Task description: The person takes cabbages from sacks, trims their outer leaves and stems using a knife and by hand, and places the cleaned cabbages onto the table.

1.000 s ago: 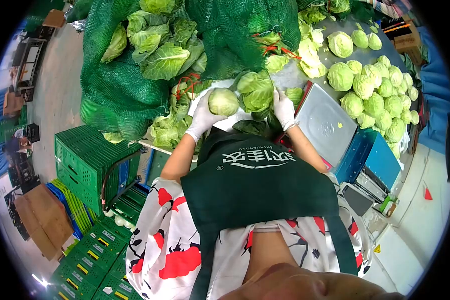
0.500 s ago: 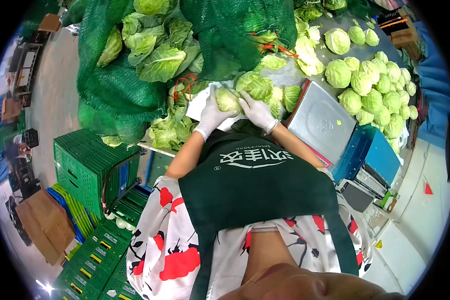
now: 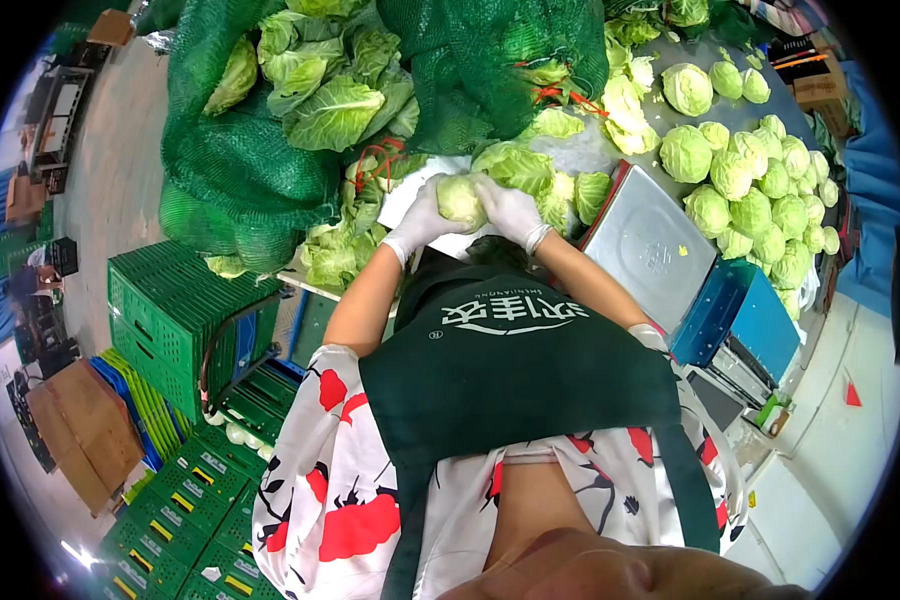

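Observation:
Between my two gloved hands is a small pale green cabbage (image 3: 460, 203), held just in front of my dark apron. My left hand (image 3: 422, 218) wraps its left side, and my right hand (image 3: 511, 212) closes on its upper right side. Some fingertips are hidden behind the cabbage. Just beyond it lie loose cabbage leaves (image 3: 518, 168) and a white sheet (image 3: 400, 203). More leaves (image 3: 335, 255) are heaped left of my left hand.
Green mesh sacks (image 3: 240, 150) of cabbages stand at the far left. On the right are a metal-topped scale (image 3: 653, 225), a pile of trimmed cabbages (image 3: 752, 205) and a blue bin (image 3: 740, 310). Green crates (image 3: 175, 330) are stacked at lower left.
The cabbage has been turned in my hands and shows a paler face. Both hands have shifted their grip, the right now closer around it. The view has moved slightly.

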Demonstrator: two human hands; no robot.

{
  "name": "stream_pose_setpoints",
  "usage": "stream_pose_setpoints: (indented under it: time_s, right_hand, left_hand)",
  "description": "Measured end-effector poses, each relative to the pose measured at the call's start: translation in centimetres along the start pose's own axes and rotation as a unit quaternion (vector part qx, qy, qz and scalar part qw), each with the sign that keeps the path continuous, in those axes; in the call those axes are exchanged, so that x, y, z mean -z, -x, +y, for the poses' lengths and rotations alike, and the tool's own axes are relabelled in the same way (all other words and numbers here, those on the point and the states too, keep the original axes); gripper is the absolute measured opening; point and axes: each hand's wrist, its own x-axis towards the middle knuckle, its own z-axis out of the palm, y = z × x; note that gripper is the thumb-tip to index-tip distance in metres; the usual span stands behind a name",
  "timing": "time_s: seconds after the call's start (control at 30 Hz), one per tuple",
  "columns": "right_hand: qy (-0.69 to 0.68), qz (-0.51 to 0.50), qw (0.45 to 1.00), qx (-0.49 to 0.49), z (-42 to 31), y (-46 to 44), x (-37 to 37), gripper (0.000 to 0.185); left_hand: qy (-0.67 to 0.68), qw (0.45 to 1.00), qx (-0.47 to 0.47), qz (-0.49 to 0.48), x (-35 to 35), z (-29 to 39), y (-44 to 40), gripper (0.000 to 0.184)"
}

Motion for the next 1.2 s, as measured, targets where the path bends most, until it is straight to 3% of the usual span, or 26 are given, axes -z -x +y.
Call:
stream_pose_setpoints:
  time_s: [0.13,0.23,0.3,0.37,0.4,0.5,0.53,0.63,0.7,0.77,0.93,1.1,1.2]
  right_hand:
    - [-0.126,0.076,0.986,-0.079,1.1,-0.3,0.7,0.042]
    - [-0.174,0.115,0.978,0.010,1.1,0.4,0.0,0.040]
    - [-0.180,0.115,0.976,0.038,0.3,1.4,-0.1,0.039]
    - [-0.163,0.070,0.984,0.025,-1.3,2.4,0.7,0.038]
    - [-0.166,0.031,0.986,0.001,-2.4,2.9,1.3,0.039]
    - [-0.153,0.013,0.988,0.005,-3.0,3.2,1.7,0.040]
    - [-0.117,0.070,0.990,0.028,-1.7,2.7,1.0,0.042]
    - [-0.094,0.141,0.980,-0.101,2.7,1.3,2.0,0.044]
    - [-0.025,0.202,0.976,-0.083,3.6,2.0,4.0,0.048]
    - [0.037,0.187,0.975,-0.112,3.4,2.9,4.5,0.050]
    - [0.021,0.085,0.995,-0.038,-0.8,3.7,4.3,0.056]
    - [0.041,-0.012,0.999,-0.019,-1.7,2.7,2.1,0.060]
    - [0.039,-0.013,0.999,-0.031,-1.5,2.3,0.9,0.058]
  left_hand:
    - [-0.014,0.999,-0.034,0.033,-0.1,-1.6,0.6,0.121]
    - [-0.012,0.978,-0.054,0.199,-0.3,-2.1,2.7,0.124]
    - [0.151,0.976,0.086,0.134,0.2,-1.8,3.4,0.116]
    - [0.306,0.923,0.226,0.066,0.7,-1.6,4.4,0.108]
    - [0.330,0.921,0.197,0.064,0.2,-1.5,4.4,0.095]
    - [0.301,0.915,0.229,0.141,-0.5,0.9,3.5,0.088]
    - [0.326,0.908,0.232,0.123,-0.2,1.0,3.1,0.089]
    - [0.295,0.942,0.078,0.137,-0.6,-0.2,3.4,0.092]
    - [0.200,0.964,0.041,0.171,-1.1,-0.4,3.9,0.098]
    - [0.081,0.977,-0.022,0.196,-2.1,-1.2,4.0,0.101]
    - [-0.064,0.971,-0.068,0.220,-2.5,2.9,2.6,0.107]
    - [-0.141,0.972,0.000,0.188,-3.7,3.5,1.6,0.105]
    - [-0.151,0.973,0.025,0.175,-3.7,4.2,1.7,0.102]
